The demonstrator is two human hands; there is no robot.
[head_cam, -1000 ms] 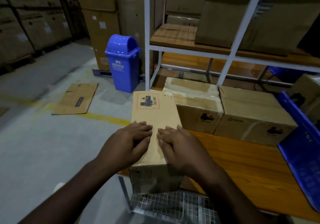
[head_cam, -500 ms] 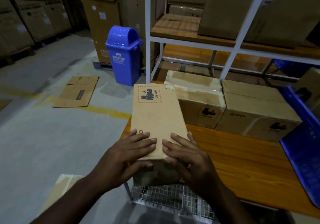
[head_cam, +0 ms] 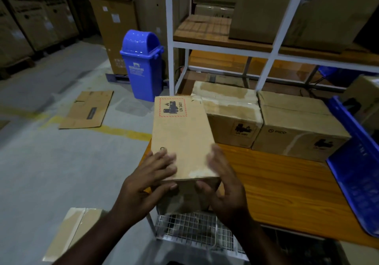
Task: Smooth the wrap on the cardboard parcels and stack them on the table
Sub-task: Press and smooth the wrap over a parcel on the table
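Nearest to us, a wire mesh rack is sitting below the near left corner of the wooden table, and a flat piece of cardboard is lying on the concrete floor to its left. We are holding a tall cardboard parcel at that near left corner of the table with both hands. Our left hand is lying spread on the near left part of the parcel's top, its fingers flat on the cardboard and its thumb pressing against the near face just under the top edge. Our right hand is open and blurred, cupping the parcel's near right corner with the thumb on the near face; we cannot tell how firmly it is gripping. The parcel is showing a red-bordered hazard label at the far end of its top. Just beyond it, two more parcels are standing side by side along the far edge of the table: the wrapped parcel, glossy on top and touching the held one's far right corner, and the plain parcel right beside it. A blue crate is leaning at the right edge. Farther back, a flattened carton is lying on the floor, a blue bin is standing by a white shelf frame, and stacked boxes are lining the far wall.
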